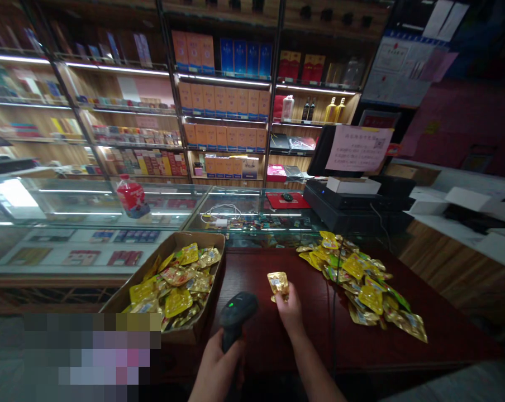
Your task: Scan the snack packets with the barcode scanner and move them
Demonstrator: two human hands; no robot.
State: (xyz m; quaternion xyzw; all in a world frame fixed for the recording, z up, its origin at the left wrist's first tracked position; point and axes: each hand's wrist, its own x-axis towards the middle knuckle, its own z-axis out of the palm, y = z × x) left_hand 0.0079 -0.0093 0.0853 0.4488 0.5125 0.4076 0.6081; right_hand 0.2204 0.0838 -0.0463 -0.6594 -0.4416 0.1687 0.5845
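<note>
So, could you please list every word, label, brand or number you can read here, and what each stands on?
None can be read with certainty.
Paper sign on the monitor: several lines of characters, too blurred.
Red plastic jug: pale lettering, too blurred.
Foil packet in the right hand: print too small.
Orange boxes on the shelves: markings too small.

Stretches out dark red and glossy as a tabletop (252,265). Bears at the left end an open cardboard box (206,240), at the right a loose, spread heap of gold, yellow and green packets (370,297). Has a thin dark cable (334,312) running across the heap's left part toward the near edge.
</note>
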